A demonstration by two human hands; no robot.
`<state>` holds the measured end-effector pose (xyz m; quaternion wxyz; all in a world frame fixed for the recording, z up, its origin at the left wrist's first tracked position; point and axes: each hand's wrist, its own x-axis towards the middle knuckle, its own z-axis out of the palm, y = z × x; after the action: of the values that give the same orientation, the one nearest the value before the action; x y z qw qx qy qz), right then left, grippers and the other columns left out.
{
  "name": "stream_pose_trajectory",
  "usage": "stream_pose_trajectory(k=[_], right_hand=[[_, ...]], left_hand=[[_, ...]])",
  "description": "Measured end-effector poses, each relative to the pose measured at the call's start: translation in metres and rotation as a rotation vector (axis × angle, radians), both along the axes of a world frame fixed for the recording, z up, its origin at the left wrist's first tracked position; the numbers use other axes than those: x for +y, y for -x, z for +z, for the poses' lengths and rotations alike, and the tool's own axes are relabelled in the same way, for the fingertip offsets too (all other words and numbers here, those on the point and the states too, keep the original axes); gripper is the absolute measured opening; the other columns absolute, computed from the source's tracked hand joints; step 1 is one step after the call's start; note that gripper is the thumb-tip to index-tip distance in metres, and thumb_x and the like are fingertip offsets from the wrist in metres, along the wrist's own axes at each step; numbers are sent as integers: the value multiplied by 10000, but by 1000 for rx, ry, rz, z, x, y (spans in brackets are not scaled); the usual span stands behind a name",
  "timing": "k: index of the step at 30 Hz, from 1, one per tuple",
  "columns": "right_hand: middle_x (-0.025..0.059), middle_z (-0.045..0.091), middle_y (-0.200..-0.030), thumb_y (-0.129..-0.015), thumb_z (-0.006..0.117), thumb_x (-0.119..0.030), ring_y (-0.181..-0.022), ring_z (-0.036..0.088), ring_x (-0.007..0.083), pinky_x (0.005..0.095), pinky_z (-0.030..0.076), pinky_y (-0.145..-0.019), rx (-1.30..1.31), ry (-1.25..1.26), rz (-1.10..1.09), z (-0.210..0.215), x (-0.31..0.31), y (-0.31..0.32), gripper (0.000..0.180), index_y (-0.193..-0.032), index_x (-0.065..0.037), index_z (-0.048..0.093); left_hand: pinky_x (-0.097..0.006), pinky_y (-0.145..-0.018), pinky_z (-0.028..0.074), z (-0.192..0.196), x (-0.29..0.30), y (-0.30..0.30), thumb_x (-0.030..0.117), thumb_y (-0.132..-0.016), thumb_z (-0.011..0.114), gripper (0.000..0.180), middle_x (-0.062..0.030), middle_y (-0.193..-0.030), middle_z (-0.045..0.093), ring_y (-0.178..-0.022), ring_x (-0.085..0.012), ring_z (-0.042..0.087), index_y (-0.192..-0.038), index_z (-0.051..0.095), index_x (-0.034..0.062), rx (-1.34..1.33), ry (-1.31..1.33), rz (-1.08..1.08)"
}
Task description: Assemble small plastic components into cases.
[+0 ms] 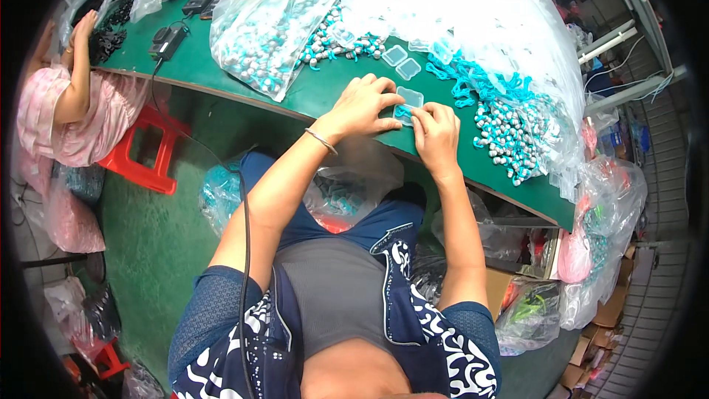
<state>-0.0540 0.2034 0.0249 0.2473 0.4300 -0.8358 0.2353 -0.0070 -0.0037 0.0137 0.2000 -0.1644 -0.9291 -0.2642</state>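
At the near edge of the green table, my left hand (363, 108) grips the left side of a small clear plastic box (410, 96) with its lid raised. My right hand (439, 139) is closed at the box's right side, thumb and fingertips pressed to it. A bit of teal cord (402, 112) shows in the box between the fingertips; the rest is hidden by my fingers. Two more clear boxes (408, 68) lie just beyond. To the right is a tangle of teal cords (461, 74), with a heap of grey-and-teal bead-like pieces (509, 137) on it.
A clear bag of the same pieces (258, 44) lies on the table (336, 81) at left. A large sheet of clear plastic (473, 7) covers the back. A black device (168, 42) trails a cable. Another person's arm (77, 77) and a red stool (151, 151) are at far left.
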Motion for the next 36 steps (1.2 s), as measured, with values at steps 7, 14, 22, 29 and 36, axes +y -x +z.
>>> stream_pose_trajectory(k=[7, 14, 22, 29, 36], right_hand=[[76, 610, -1029, -840, 682, -161, -972, 567, 271, 427, 407, -864, -69, 112, -92, -1, 24, -9, 332, -1170, -132, 653], [28, 646, -950, -819, 684, -137, -936, 596, 249, 459, 397, -862, 86, -139, -571, 0, 102, 16, 173, -988, -156, 715], [57, 615, -861, -802, 693, -114, -890, 606, 263, 457, 384, -789, 19, -203, -509, 0, 108, 25, 74, -876, -111, 700], [109, 635, -886, -785, 731, -63, -766, 633, 309, 409, 497, -690, -327, 158, -219, 3, 62, 9, 178, -931, -51, 630], [124, 638, -880, -775, 719, -11, -842, 620, 308, 407, 493, -734, -178, 172, -110, -13, 52, 0, 168, -914, -30, 626]], left_hand=[[-426, -879, 439, -2, -4, 2, 417, -750, 765, 480, -72, -1151, 599, -1027, -296, 547, -1144, 688, 154, 32, 46, -3], [-417, -861, 483, 3, -2, 5, 189, -786, 697, 405, -108, -1169, 576, -1022, -302, 585, -1182, 648, 120, 127, -165, 13], [-428, -818, 520, -9, -1, 20, 142, -816, 714, 266, -122, -1027, 627, -981, -323, 625, -1076, 672, 109, 0, -219, 355], [-407, -777, 522, -2, 5, 25, 169, -829, 715, 179, -85, -925, 658, -910, -292, 660, -998, 684, 119, -11, -151, 448], [-401, -757, 527, -5, -8, 16, 123, -817, 701, 203, -99, -918, 674, -862, -294, 670, -1018, 687, 94, -27, -241, 300]])
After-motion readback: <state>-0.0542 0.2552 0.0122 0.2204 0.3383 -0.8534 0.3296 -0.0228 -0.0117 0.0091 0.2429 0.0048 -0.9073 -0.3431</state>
